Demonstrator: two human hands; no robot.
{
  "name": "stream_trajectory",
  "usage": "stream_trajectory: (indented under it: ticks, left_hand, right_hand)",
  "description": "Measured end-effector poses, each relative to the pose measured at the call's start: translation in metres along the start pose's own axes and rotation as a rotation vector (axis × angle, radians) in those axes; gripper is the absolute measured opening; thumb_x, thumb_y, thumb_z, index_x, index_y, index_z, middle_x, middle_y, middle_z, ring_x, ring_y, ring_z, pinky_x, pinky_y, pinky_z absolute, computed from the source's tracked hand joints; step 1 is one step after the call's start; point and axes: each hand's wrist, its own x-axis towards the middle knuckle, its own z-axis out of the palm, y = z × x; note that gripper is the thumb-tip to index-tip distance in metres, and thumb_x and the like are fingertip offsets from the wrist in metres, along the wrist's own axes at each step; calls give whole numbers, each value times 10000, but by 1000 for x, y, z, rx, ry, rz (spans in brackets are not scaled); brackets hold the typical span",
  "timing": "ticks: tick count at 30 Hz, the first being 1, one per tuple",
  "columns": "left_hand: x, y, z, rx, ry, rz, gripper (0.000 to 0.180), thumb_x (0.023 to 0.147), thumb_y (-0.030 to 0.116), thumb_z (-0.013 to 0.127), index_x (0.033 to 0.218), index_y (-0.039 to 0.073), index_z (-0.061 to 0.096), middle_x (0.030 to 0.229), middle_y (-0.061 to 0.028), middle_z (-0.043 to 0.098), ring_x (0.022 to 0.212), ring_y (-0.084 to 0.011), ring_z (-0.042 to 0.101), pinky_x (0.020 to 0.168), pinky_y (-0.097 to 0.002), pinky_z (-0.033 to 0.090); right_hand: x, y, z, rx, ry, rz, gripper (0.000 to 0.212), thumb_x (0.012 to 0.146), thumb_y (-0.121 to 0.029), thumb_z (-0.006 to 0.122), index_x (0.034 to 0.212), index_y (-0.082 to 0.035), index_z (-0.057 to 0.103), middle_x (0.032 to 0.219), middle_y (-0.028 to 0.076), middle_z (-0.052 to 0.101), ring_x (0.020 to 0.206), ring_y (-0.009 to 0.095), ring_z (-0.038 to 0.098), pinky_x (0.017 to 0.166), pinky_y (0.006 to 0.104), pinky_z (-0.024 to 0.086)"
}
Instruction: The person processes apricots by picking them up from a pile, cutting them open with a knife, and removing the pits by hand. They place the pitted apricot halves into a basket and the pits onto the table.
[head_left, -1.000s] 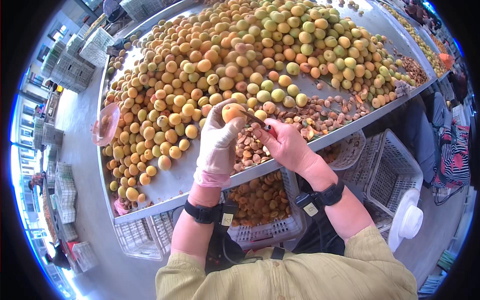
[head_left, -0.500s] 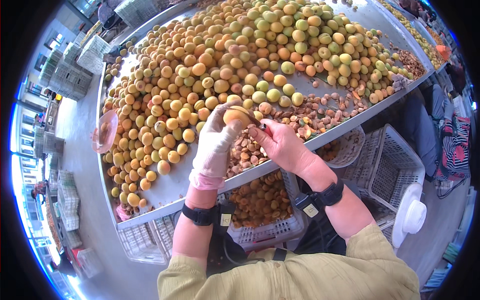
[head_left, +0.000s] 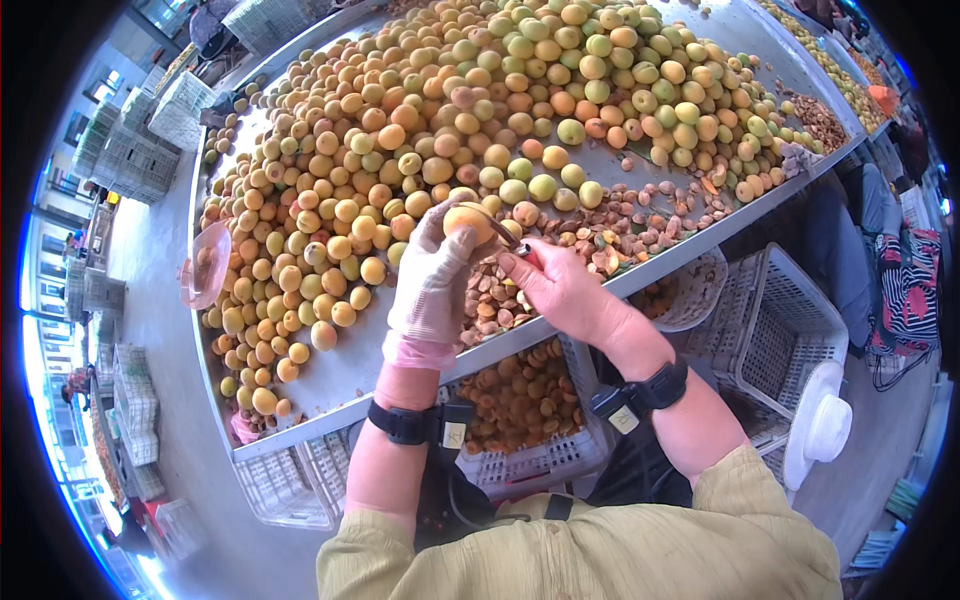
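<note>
My left hand (head_left: 428, 275), in a whitish glove with a pink cuff, is closed around a yellow-orange apricot (head_left: 464, 224). In my bare right hand (head_left: 572, 297) is a small knife (head_left: 511, 240), its dark handle mostly covered by the fingers. The blade lies against the apricot's right side; how deep it goes cannot be seen. Both hands are above the near edge of the metal table (head_left: 375, 345). Under and beside them are brown apricot stones (head_left: 490, 298). Whole apricots (head_left: 390, 165) are heaped beyond.
Below the table edge, between my knees, a plastic crate (head_left: 520, 470) contains halved apricots (head_left: 515, 400). Right of it stand a white basket (head_left: 695, 292) and a grey crate (head_left: 790, 330) with a white hat (head_left: 822, 425). A pink plastic container (head_left: 207, 265) is at the table's left edge.
The apricot has turned slightly in my left hand, and the knife has shifted a little along its right side. The view has moved slightly.
</note>
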Motion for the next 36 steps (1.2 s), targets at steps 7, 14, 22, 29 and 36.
stream_trajectory:
  ticks: [7,14,22,29,36]
  left_hand:
    - [4,-3,6,188,28,57,486,920,305,692,1254,6,507,1138,-73,590,1088,-193,584,960,-329,481]
    - [1,-15,9,-271,49,-83,434,938,300,667,1248,27,534,1163,-64,594,1077,-190,596,976,-348,485]
    - [12,-2,-3,335,95,179,477,859,82,724,1282,-18,527,1146,-69,617,1023,-130,597,905,-259,492]
    - [-2,-15,1,37,154,19,382,960,271,642,1228,14,551,1108,-77,641,1012,-182,624,912,-314,511]
    - [-1,-4,-1,-326,226,-25,440,933,405,649,1193,57,579,1143,-91,643,1093,-243,609,983,-398,485]
  right_hand:
    - [-1,3,17,53,109,-8,338,1002,-294,567,927,36,559,708,95,618,654,199,600,615,349,468]
    - [-2,3,29,-3,188,-53,340,1010,-295,544,938,37,554,716,93,623,751,211,662,658,343,493]
    - [0,9,15,-24,127,-73,298,980,-281,576,946,12,541,745,177,653,658,335,664,593,423,504]
    - [-2,-3,32,-343,251,-135,236,947,-243,602,980,-13,561,733,212,643,727,427,638,611,466,488]
    - [-3,1,37,-435,169,-133,299,961,-293,602,1044,-8,564,715,164,633,668,351,635,599,419,482]
